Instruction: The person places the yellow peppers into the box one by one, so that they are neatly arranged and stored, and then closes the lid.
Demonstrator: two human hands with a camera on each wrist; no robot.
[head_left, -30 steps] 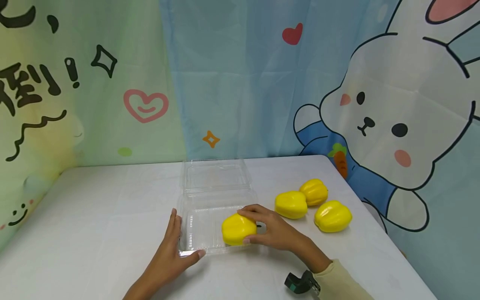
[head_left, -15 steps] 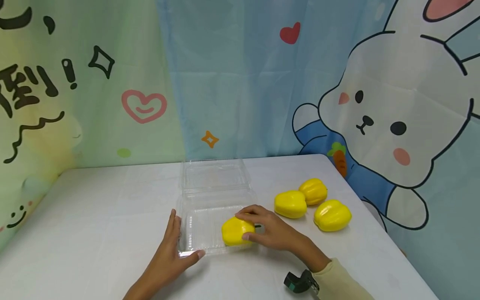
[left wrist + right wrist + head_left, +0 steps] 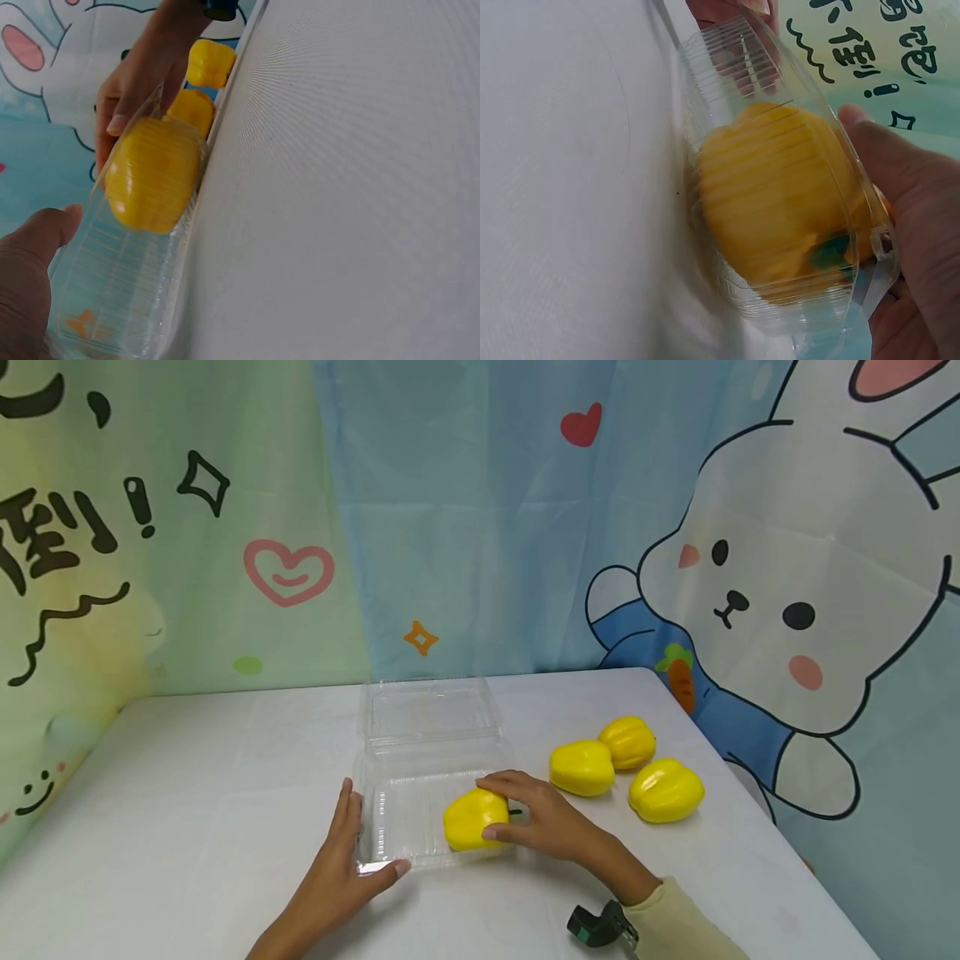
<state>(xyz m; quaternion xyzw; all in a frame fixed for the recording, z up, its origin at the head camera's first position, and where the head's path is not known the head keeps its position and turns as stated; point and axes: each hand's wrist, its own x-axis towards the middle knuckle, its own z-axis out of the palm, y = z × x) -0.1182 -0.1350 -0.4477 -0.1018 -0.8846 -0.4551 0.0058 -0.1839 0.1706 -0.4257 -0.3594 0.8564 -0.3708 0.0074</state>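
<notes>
A yellow bell pepper (image 3: 471,820) with a dark green stem lies on its side in the front right part of a clear plastic clamshell box (image 3: 405,818). My right hand (image 3: 551,818) holds this pepper from the right, thumb at the front and fingers over the top. At the box's front left corner is my left hand (image 3: 345,868), its straight fingers along the left wall and its thumb on the front rim. The right wrist view shows the pepper (image 3: 772,195) through the ribbed clear wall, stem end towards my right hand.
Three more yellow peppers sit right of the box: one nearest it (image 3: 582,768), one behind (image 3: 627,742), one further right (image 3: 666,791). The box's lid (image 3: 431,710) lies folded back. A printed curtain (image 3: 465,527) hangs behind the white table (image 3: 225,777).
My right hand shifts only slightly around the pepper, which moves barely at all within the box. My left hand stays in place.
</notes>
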